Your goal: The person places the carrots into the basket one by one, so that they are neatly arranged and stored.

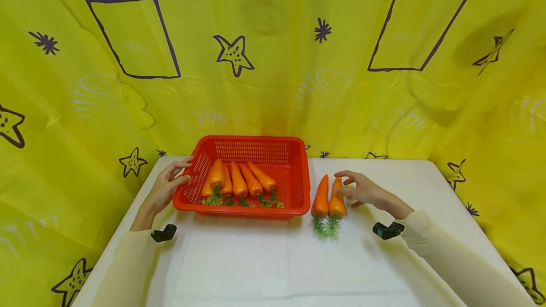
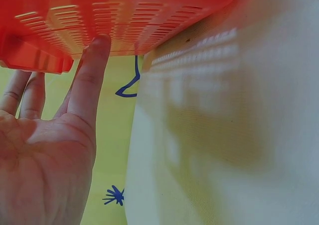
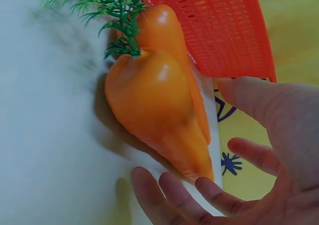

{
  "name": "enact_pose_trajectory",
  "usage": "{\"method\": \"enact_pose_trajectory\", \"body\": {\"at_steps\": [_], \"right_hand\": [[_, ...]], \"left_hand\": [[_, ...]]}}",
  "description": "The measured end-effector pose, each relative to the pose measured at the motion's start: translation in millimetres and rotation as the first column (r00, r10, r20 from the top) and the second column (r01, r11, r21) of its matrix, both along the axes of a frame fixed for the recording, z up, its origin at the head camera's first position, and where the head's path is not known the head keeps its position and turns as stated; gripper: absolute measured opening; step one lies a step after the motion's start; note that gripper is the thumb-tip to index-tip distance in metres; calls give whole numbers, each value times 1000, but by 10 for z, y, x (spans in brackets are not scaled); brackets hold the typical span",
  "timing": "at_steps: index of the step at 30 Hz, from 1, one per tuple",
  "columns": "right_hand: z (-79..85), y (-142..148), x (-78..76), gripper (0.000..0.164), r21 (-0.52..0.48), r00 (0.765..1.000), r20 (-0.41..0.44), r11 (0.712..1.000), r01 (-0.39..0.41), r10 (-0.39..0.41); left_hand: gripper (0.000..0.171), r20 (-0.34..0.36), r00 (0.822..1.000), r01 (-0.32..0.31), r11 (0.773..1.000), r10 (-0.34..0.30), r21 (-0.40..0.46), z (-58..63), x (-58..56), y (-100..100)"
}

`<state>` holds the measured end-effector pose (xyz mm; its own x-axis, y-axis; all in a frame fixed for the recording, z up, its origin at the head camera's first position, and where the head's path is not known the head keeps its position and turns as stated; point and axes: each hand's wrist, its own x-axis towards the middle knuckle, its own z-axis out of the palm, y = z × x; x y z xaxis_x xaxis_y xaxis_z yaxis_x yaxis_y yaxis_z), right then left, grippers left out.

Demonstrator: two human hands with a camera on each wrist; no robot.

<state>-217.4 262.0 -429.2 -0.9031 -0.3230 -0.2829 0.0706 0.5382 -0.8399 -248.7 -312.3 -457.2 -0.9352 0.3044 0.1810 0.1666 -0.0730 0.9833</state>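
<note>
A red plastic basket (image 1: 304, 174) with slotted walls stands on the white table, several orange toy carrots (image 1: 239, 183) with green tops lying side by side in its left part. My left hand (image 1: 164, 188) is at the basket's left rim, fingers extended; in the left wrist view its thumb (image 2: 89, 83) touches the slotted wall. Right of the basket lie two more carrots, a left one (image 1: 321, 198) and a right one (image 1: 337, 205), tops toward me. Around the tip of the right carrot (image 3: 152, 93), my right hand (image 1: 362, 191) spreads its fingers, without a grip.
The white cloth-covered table (image 1: 239, 259) runs toward me. Behind it and at both sides hangs a yellow curtain (image 1: 273, 84) with drawn stars and frames. A black wrist device (image 1: 164, 233) sits at the left cuff, and another black wrist device (image 1: 388, 230) at the right.
</note>
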Motion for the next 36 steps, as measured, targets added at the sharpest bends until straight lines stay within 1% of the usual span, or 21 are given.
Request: {"method": "enact_pose_trajectory", "body": {"at_steps": [4, 8, 14, 16, 21, 26, 31, 36], "right_hand": [[-60, -38, 17, 67, 11, 1000, 18, 1000, 12, -13], [-108, -57, 18, 69, 14, 1000, 12, 1000, 22, -22], [-138, -77, 13, 74, -2, 999, 14, 999, 35, -35], [-144, -87, 12, 75, -10, 998, 26, 999, 54, -53], [-165, -103, 17, 73, -8, 997, 27, 998, 68, -68], [-189, -108, 11, 71, 1, 998, 15, 998, 60, -60], [-181, -106, 12, 70, -12, 999, 14, 999, 48, -48], [-173, -106, 17, 70, -5, 1000, 0, 1000, 24, -24]], "left_hand": [[30, 2, 1000, -8, 1000, 8, -2, -9, -9, 0], [28, 3, 1000, -7, 1000, 7, -1, -14, -14, 4], [28, 1, 1000, -13, 1000, 13, -8, -8, -10, 9], [27, 0, 1000, -11, 1000, 11, -4, -8, -10, 7], [31, 1, 1000, -7, 1000, 7, 1, -17, -15, 3], [33, 4, 1000, -8, 1000, 8, 3, -22, -15, 4], [31, 2, 1000, -6, 1000, 6, 11, -21, -13, 6], [31, 3, 1000, -9, 1000, 9, 16, -21, -10, 5]]}}
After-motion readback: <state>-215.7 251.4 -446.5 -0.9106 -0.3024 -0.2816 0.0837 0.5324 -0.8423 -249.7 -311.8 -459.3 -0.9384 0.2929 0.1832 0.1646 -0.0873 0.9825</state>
